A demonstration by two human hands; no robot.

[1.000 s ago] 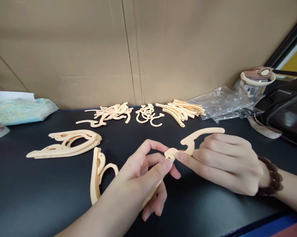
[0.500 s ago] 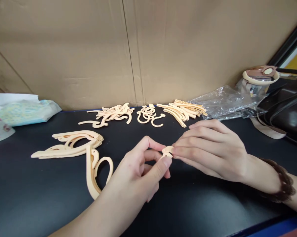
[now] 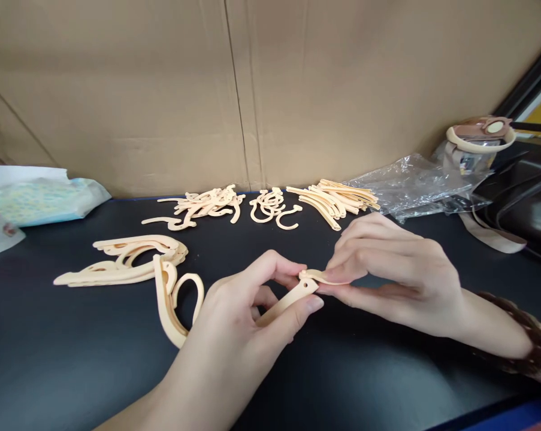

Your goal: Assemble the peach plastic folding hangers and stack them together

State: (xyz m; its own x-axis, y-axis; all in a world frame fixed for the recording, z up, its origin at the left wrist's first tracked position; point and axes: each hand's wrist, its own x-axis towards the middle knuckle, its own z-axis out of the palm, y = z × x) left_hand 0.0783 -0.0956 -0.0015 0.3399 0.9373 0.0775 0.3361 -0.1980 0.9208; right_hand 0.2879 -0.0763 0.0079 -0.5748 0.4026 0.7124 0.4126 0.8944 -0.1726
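We record the left hand gripping a beige bar, the right hand pinching a curved piece alongside.

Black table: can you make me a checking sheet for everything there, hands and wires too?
Surface: black tabletop, blue edge at lower right.
Job's things: cream curved pieces, hooks and strips in separate piles; folded assemblies at left.
Clutter: clear plastic, printed pack.
Hands: left hand grips a holed strip; right hand pinches a curved piece at its end.
Cables: nothing seen.
Surroundings: brown panel behind, lidded bottle at right.
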